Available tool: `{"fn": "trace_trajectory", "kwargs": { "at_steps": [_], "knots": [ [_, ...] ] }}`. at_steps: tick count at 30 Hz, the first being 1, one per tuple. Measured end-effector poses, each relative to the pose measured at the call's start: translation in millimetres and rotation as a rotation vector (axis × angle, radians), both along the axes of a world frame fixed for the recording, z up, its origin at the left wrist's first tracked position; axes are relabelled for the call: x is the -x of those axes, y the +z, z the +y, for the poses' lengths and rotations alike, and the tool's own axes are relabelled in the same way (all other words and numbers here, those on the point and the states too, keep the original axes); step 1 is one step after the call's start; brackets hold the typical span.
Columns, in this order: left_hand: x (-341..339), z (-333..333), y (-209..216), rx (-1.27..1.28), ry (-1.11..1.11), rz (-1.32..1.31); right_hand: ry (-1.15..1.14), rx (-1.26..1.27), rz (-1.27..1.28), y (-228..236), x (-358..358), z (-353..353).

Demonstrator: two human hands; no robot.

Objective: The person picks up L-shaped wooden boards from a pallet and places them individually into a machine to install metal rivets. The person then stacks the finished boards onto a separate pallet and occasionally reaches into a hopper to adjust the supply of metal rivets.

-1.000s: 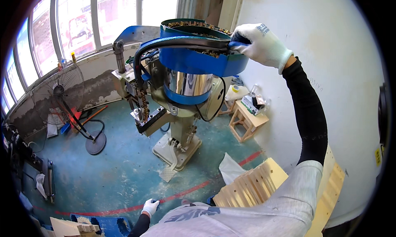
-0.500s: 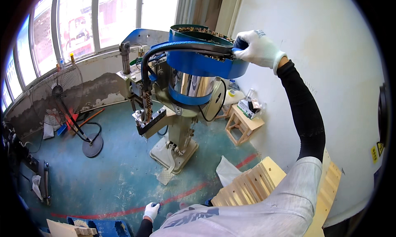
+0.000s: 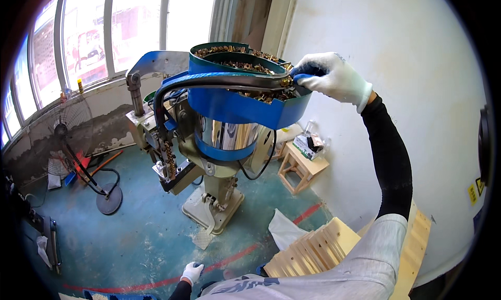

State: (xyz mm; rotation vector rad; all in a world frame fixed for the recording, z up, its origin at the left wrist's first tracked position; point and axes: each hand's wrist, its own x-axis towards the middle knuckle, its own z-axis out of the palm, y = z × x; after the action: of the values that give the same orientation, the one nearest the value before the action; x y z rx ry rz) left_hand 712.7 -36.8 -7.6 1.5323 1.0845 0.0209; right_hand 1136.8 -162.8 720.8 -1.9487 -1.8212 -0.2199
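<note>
Right hand [image 3: 334,78], white glove, is up at the rim of the blue feeder bowl [image 3: 240,104]. Fingers [image 3: 305,80] are curled together on the end of the dark curved rail [image 3: 209,80] where it meets the bowl's right edge. The bowl sits on top of a machine column [image 3: 219,195], tilted toward the camera, with small brass parts [image 3: 245,65] heaped inside. The rail runs left from the bowl and bends down to a chute [image 3: 168,159] on the machine's left side.

Left hand [image 3: 192,272], also gloved, hangs low at the bottom edge above the green floor [image 3: 130,232]; fingers loosely curled, holding nothing. A small wooden stool [image 3: 300,167] stands by the wall, right of the column. Stacked wooden slats [image 3: 313,250] lie near the person's body. A floor fan [image 3: 65,138] stands at left below the windows.
</note>
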Motion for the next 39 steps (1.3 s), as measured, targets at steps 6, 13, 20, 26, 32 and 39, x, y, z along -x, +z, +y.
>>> {"fn": "trace_trajectory", "kwargs": {
  "at_steps": [6, 13, 20, 26, 32, 39],
  "knots": [
    [-13.9, 15.9, 1.9, 0.100, 0.018, -0.032, -0.027, 0.010, 0.041, 0.8, -6.0, 3.4],
    [-12.3, 79.6, -2.7, 0.071, -0.135, 0.016, -0.197, -0.098, -0.256, -7.5, -12.6, 18.6],
    [-4.9, 134.5, 1.8, 0.084, -0.125, -0.019, -0.276, -0.306, -0.248, -10.6, 9.6, 15.1],
    [6.8, 145.3, -1.0, 0.132, -0.136, 0.035, -0.230, -0.178, 0.096, -21.2, 30.2, 1.9],
    [-7.8, 136.2, -3.6, 0.068, -0.201, -0.012, -0.470, -0.232, -0.213, -20.6, 13.1, 11.3],
    [-3.1, 126.5, 0.6, 0.146, -0.178, -0.022, -0.368, -0.216, -0.084, -20.1, 0.6, 23.0]
  ]
}}
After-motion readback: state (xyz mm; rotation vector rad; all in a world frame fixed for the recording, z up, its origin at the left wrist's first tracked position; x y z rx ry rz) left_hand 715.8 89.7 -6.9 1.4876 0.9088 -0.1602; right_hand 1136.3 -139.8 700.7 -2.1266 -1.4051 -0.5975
